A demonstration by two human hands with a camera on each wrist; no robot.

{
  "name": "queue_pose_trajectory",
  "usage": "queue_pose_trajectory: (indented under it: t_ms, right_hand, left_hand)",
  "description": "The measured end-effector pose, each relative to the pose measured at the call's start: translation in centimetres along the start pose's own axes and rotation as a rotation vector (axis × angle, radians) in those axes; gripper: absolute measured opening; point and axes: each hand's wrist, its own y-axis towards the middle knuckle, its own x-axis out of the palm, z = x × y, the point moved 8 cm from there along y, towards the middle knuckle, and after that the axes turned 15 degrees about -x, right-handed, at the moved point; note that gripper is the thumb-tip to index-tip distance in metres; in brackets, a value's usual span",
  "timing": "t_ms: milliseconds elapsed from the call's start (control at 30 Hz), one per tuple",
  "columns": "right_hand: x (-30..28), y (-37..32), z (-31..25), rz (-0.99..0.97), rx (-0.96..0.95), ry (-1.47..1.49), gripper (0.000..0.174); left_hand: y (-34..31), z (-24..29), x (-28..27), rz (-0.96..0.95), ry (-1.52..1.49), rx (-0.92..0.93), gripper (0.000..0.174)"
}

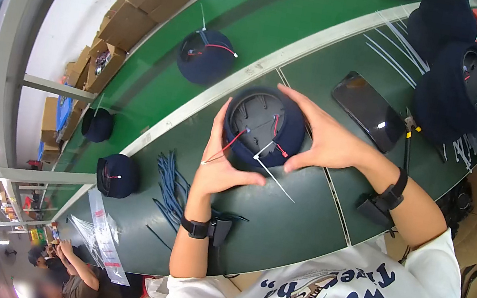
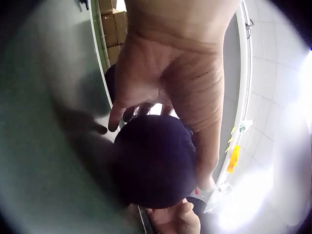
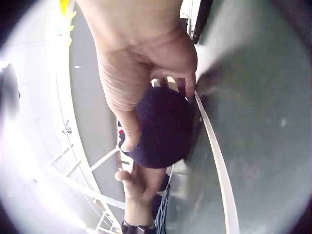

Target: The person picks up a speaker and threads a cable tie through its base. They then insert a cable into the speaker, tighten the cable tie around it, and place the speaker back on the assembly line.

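A round navy fabric-covered shell [image 1: 299, 124] with a black plastic inside is held between both hands above the dark green table. Its hollow side, with thin red wires, small connectors and a white cable tie [image 1: 276, 180], faces up toward the head camera. My left hand [image 1: 213, 173] grips the shell's left side, thumb spread along the near edge. Opposite it, my right hand [image 1: 331, 140] wraps the right side, fingers at the far rim and thumb at the near rim. Both wrist views show the fabric outside, with the far fingertips partly hidden behind it.
A phone [image 1: 370, 111] and cutters [image 1: 410, 130] lie right of the shell, near white cable ties [image 1: 394, 64] and another wired shell [image 1: 439, 97]. Dark blue cords [image 1: 168, 181] lie left. Beyond a pale rail, a green belt [image 1: 157, 66] carries more shells. Another person sits lower left.
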Motion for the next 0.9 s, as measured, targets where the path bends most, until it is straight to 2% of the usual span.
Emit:
queue_pose_trajectory:
  t_ms: [100, 133, 200, 333, 433, 500, 567, 600, 633, 733, 800, 900]
  right_hand:
    - [0.5, 0.0, -0.3, -0.026, 0.022, -0.102, 0.139]
    - [0.6, -0.3, 0.3, -0.052, -0.048, -0.179, 0.143]
    - [0.8, -0.4, 0.8, -0.088, -0.027, -0.237, 0.144]
    - [0.5, -0.2, 0.2, -0.114, -0.042, -0.289, 0.143]
    - [0.1, 0.4, -0.7, -0.043, -0.040, -0.086, 0.144]
    - [0.4, 0.9, -0.8, -0.042, -0.101, -0.120, 0.136]
    - [0.4, 1.4, -1.0, -0.062, -0.134, -0.190, 0.130]
    - [0.3, 1.3, -1.2, -0.046, -0.112, -0.207, 0.119]
    - [0.3, 1.4, -1.3, -0.065, -0.115, -0.264, 0.116]
    - [0.3, 1.6, -1.8, -0.125, -0.125, -0.423, 0.109]
    - [0.3, 1.6, -2.1, -0.168, -0.124, -0.522, 0.106]
    - [0.0, 1.4, -2.0, -0.097, -0.123, -0.352, 0.103]
  left_hand:
    - [0.2, -1.4, 1.4, 0.101, 0.040, 0.042, 0.149]
    - [0.3, -2.0, 1.4, 0.136, 0.060, 0.058, 0.149]
    - [0.3, -2.6, 1.4, 0.209, 0.116, 0.091, 0.149]
    - [0.2, -0.1, 1.2, 0.144, 0.159, 0.213, 0.154]
    - [0.3, 0.7, 0.6, 0.123, 0.071, 0.187, 0.152]
    - [0.7, 0.3, 0.5, 0.176, 0.281, 0.233, 0.144]
    - [0.3, 1.0, 0.5, 0.244, 0.236, 0.305, 0.129]
    - [-0.1, 1.3, 0.6, 0.242, 0.273, 0.325, 0.125]
    - [-0.2, 1.6, 0.7, 0.240, 0.315, 0.348, 0.121]
    - [-0.4, 2.0, 0.6, 0.262, 0.342, 0.374, 0.115]
    - [-0.3, 1.8, 0.7, 0.247, 0.347, 0.361, 0.119]
    - [0.1, 1.9, 0.5, 0.160, 0.331, 0.359, 0.129]
